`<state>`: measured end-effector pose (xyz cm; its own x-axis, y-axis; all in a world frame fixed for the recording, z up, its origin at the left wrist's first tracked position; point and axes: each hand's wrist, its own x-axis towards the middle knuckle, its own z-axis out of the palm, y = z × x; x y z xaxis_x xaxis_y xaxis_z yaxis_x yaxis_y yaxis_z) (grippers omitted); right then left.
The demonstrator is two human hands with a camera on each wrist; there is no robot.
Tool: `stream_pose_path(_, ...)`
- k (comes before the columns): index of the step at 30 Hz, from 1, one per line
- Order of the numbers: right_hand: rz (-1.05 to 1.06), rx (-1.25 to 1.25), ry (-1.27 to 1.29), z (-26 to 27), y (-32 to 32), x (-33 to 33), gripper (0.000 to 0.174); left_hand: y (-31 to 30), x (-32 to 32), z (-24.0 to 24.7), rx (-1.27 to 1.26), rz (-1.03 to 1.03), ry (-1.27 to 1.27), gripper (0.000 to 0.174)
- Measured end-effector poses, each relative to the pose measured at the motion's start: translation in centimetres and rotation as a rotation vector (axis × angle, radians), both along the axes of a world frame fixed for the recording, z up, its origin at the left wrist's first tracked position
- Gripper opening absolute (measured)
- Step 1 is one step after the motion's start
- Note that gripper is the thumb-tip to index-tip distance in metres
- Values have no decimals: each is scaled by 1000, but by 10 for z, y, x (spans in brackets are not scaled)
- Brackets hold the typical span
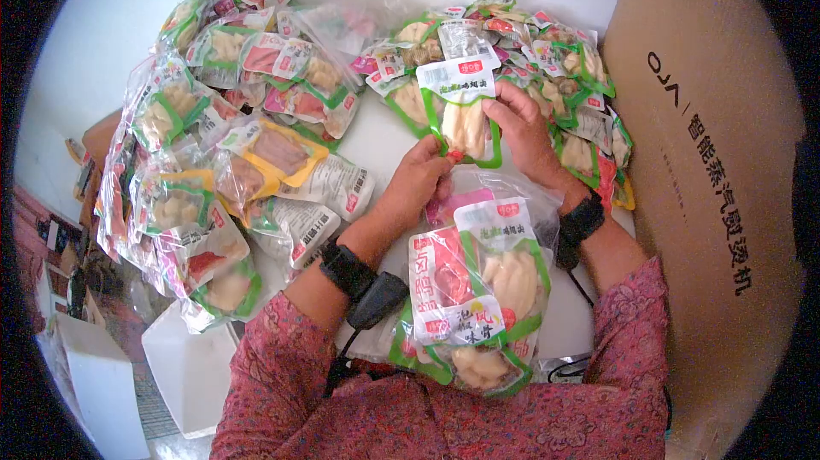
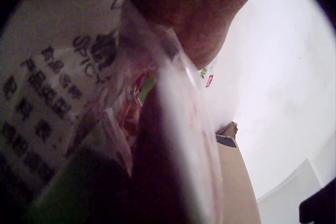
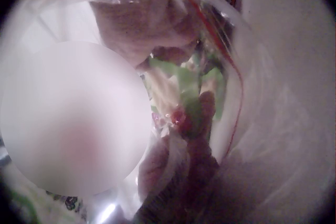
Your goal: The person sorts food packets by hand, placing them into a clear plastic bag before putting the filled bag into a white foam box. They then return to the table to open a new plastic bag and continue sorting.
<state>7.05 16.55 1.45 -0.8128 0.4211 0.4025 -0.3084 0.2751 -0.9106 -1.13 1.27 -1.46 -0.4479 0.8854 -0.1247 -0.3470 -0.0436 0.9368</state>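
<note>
A vacuum-sealed snack packet (image 1: 465,123) with a white top, green border and pale meat pieces stands upright before me in the head view. My right hand (image 1: 525,131) grips its right side, thumb across the front. At its lower left corner, my left hand (image 1: 418,174) pinches the packet. Below both hands lies a clear plastic bag (image 1: 547,195) holding several similar packets (image 1: 512,276), with its mouth near my left fingers. In the right wrist view, clear film surrounds the fingers (image 3: 205,124) and the green-edged packet. Blurred packaging covers much of the left wrist view.
Filled clear bags of packets (image 1: 171,110) are heaped on the left of the white table (image 1: 380,131). Another pile of loose packets (image 1: 581,76) lies at the back right. A tall cardboard box (image 1: 700,161) borders the right side. A white foam box (image 1: 190,366) stands lower left.
</note>
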Motion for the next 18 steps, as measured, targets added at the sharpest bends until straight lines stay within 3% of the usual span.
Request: stream_pose_path(18, -27, 83, 34, -11, 4, -5, 18, 3, -1, -6, 53, -6, -22, 14)
